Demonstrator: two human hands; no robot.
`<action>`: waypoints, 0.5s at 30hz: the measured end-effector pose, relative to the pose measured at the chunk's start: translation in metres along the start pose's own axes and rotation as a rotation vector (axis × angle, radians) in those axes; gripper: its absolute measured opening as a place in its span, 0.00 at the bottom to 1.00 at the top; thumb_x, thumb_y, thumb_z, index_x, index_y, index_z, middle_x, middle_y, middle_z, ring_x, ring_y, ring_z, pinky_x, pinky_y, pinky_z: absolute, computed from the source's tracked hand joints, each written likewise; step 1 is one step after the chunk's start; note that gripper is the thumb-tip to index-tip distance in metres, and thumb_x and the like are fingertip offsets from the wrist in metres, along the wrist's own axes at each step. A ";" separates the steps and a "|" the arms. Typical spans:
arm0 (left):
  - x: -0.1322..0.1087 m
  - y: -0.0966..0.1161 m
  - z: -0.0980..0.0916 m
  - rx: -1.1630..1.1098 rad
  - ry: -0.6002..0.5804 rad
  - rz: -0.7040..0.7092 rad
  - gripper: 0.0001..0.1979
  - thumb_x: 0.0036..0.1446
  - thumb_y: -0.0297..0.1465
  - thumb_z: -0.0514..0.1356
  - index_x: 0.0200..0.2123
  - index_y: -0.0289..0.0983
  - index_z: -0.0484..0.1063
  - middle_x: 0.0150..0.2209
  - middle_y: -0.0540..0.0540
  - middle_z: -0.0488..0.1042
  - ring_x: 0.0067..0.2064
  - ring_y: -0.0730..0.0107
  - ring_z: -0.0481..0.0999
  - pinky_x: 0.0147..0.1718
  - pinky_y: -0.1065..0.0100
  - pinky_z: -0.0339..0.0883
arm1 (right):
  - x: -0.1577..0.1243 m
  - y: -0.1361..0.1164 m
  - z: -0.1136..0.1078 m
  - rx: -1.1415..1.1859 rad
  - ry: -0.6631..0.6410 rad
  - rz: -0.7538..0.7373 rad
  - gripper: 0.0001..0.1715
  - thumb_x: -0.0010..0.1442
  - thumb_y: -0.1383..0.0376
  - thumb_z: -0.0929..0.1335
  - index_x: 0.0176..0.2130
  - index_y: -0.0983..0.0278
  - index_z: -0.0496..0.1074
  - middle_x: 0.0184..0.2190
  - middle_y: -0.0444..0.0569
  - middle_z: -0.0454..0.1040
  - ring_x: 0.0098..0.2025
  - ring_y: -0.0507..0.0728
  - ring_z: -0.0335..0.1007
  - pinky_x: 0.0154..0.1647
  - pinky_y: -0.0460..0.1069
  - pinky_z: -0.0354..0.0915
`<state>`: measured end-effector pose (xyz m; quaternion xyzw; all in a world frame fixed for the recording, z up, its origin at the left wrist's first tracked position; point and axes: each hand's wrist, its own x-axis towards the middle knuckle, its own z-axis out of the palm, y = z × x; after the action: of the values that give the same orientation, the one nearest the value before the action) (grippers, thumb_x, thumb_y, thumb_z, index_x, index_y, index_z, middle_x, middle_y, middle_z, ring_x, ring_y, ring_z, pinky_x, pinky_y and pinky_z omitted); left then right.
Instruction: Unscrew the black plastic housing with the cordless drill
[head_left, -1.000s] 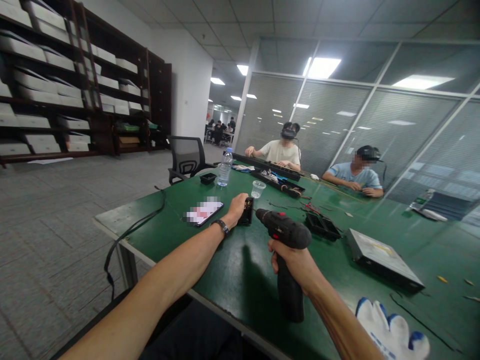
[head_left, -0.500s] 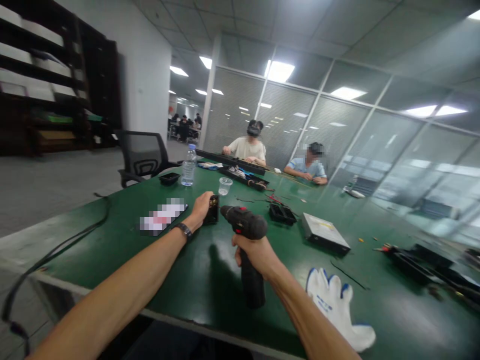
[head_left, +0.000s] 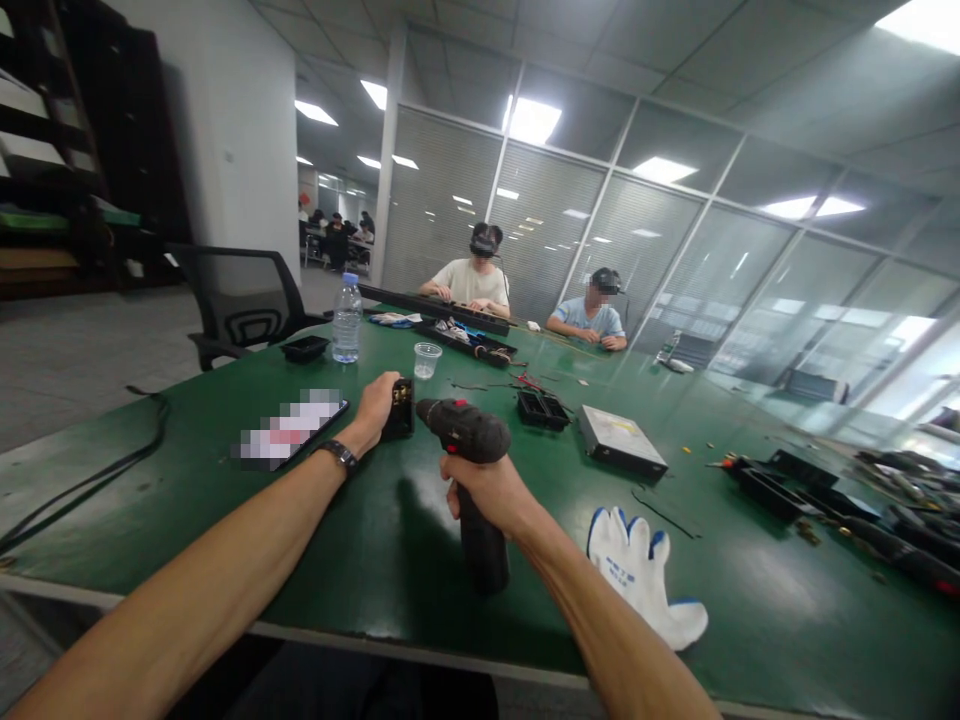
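My right hand (head_left: 487,492) is wrapped round the grip of a black cordless drill (head_left: 466,440) that stands upright on the green table (head_left: 390,540), its nose pointing left. That nose sits against a small black part (head_left: 399,408), which my left hand (head_left: 373,405) holds upright on the table. A watch is on my left wrist.
A phone (head_left: 289,430) lies left of my hand; a white work glove (head_left: 637,575) lies to the right. A metal drive (head_left: 621,440), black tray (head_left: 541,408), plastic cup (head_left: 426,360) and water bottle (head_left: 346,320) stand further off. Two people work at the far end. An office chair (head_left: 240,305) stands at the left.
My view has swung to the right, so the shelves have left the frame and more of the table's right side shows. Both hands keep their hold on the drill and the black part.
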<state>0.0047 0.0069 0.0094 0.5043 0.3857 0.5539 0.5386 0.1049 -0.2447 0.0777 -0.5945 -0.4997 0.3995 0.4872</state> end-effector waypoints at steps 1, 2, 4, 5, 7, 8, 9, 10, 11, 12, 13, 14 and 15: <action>0.000 0.000 0.000 -0.008 -0.008 -0.009 0.19 0.48 0.50 0.61 0.31 0.39 0.73 0.28 0.49 0.73 0.31 0.64 0.71 0.30 0.65 0.64 | 0.000 0.000 0.000 -0.002 0.003 -0.003 0.13 0.56 0.57 0.76 0.37 0.60 0.74 0.14 0.35 0.67 0.15 0.51 0.59 0.19 0.46 0.58; 0.000 0.000 0.000 -0.014 -0.007 -0.013 0.19 0.48 0.50 0.61 0.31 0.39 0.73 0.28 0.50 0.73 0.30 0.64 0.71 0.30 0.65 0.64 | -0.001 0.000 0.000 -0.005 0.008 -0.006 0.13 0.56 0.57 0.76 0.38 0.60 0.74 0.14 0.35 0.68 0.16 0.51 0.61 0.19 0.46 0.58; 0.001 -0.001 0.000 -0.025 -0.017 -0.024 0.19 0.48 0.49 0.62 0.31 0.39 0.73 0.28 0.50 0.73 0.30 0.64 0.71 0.30 0.65 0.64 | 0.000 0.000 0.001 -0.013 0.018 -0.008 0.13 0.55 0.58 0.76 0.37 0.60 0.74 0.15 0.36 0.70 0.16 0.52 0.63 0.19 0.46 0.58; 0.002 -0.002 -0.001 -0.030 -0.024 -0.029 0.18 0.48 0.49 0.62 0.32 0.39 0.73 0.28 0.50 0.73 0.30 0.64 0.71 0.30 0.65 0.64 | 0.000 0.001 0.001 -0.017 0.022 -0.007 0.13 0.55 0.58 0.76 0.37 0.60 0.73 0.15 0.37 0.70 0.17 0.52 0.64 0.19 0.46 0.58; 0.003 -0.004 -0.001 -0.035 -0.031 -0.037 0.18 0.49 0.49 0.62 0.32 0.39 0.73 0.28 0.50 0.73 0.30 0.64 0.71 0.30 0.65 0.64 | 0.000 0.002 0.001 -0.020 0.026 -0.002 0.12 0.54 0.58 0.76 0.35 0.59 0.73 0.15 0.37 0.71 0.16 0.52 0.63 0.19 0.46 0.59; 0.003 -0.005 -0.001 -0.033 -0.031 -0.040 0.18 0.50 0.49 0.62 0.32 0.40 0.73 0.28 0.50 0.73 0.30 0.63 0.71 0.30 0.65 0.64 | 0.001 0.002 0.001 -0.019 0.026 0.001 0.12 0.54 0.57 0.75 0.34 0.59 0.72 0.15 0.38 0.71 0.16 0.51 0.62 0.20 0.46 0.59; 0.003 -0.005 -0.001 -0.029 -0.029 -0.041 0.18 0.51 0.49 0.62 0.32 0.40 0.73 0.27 0.50 0.73 0.31 0.63 0.71 0.31 0.65 0.64 | 0.001 0.003 0.001 -0.018 0.024 0.004 0.12 0.53 0.57 0.75 0.32 0.59 0.71 0.14 0.38 0.70 0.16 0.51 0.61 0.20 0.46 0.59; 0.002 -0.004 -0.001 -0.023 -0.023 -0.039 0.17 0.51 0.49 0.61 0.32 0.40 0.72 0.27 0.50 0.72 0.31 0.64 0.71 0.31 0.65 0.64 | 0.001 0.004 0.001 -0.016 0.018 0.008 0.12 0.53 0.57 0.74 0.31 0.58 0.70 0.13 0.39 0.70 0.15 0.51 0.60 0.19 0.47 0.58; 0.001 -0.004 -0.001 -0.017 -0.021 -0.032 0.17 0.52 0.48 0.61 0.32 0.40 0.72 0.27 0.51 0.72 0.31 0.64 0.70 0.31 0.65 0.64 | 0.002 0.006 0.001 -0.013 0.013 0.009 0.11 0.52 0.56 0.73 0.30 0.58 0.69 0.12 0.40 0.69 0.15 0.51 0.60 0.19 0.46 0.57; -0.001 -0.003 -0.001 -0.013 -0.010 -0.016 0.16 0.52 0.48 0.61 0.31 0.41 0.71 0.27 0.51 0.71 0.31 0.65 0.70 0.32 0.65 0.64 | 0.002 0.008 0.000 -0.010 0.002 0.009 0.11 0.52 0.56 0.72 0.29 0.58 0.69 0.12 0.40 0.69 0.15 0.52 0.60 0.19 0.46 0.56; -0.002 -0.002 -0.001 -0.008 -0.002 -0.001 0.15 0.52 0.47 0.60 0.30 0.41 0.71 0.28 0.51 0.71 0.31 0.65 0.69 0.32 0.65 0.64 | 0.003 0.010 0.000 -0.009 -0.001 0.005 0.11 0.52 0.55 0.71 0.29 0.58 0.69 0.12 0.41 0.69 0.14 0.52 0.61 0.19 0.47 0.55; -0.003 -0.001 -0.001 -0.006 -0.003 -0.001 0.15 0.52 0.46 0.60 0.30 0.41 0.70 0.28 0.51 0.70 0.31 0.66 0.69 0.33 0.65 0.64 | 0.003 0.013 0.000 -0.021 0.012 0.004 0.11 0.51 0.55 0.71 0.29 0.58 0.69 0.11 0.41 0.69 0.15 0.52 0.61 0.20 0.47 0.55; -0.004 0.000 -0.001 -0.008 -0.014 0.009 0.15 0.53 0.46 0.60 0.30 0.41 0.70 0.28 0.50 0.71 0.31 0.66 0.69 0.33 0.65 0.65 | 0.004 0.015 0.000 -0.035 0.018 0.004 0.11 0.51 0.55 0.72 0.29 0.58 0.69 0.12 0.42 0.70 0.15 0.52 0.60 0.21 0.47 0.56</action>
<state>0.0028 0.0027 0.0089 0.5078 0.3775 0.5543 0.5407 0.1087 -0.2408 0.0627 -0.6074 -0.5009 0.3865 0.4804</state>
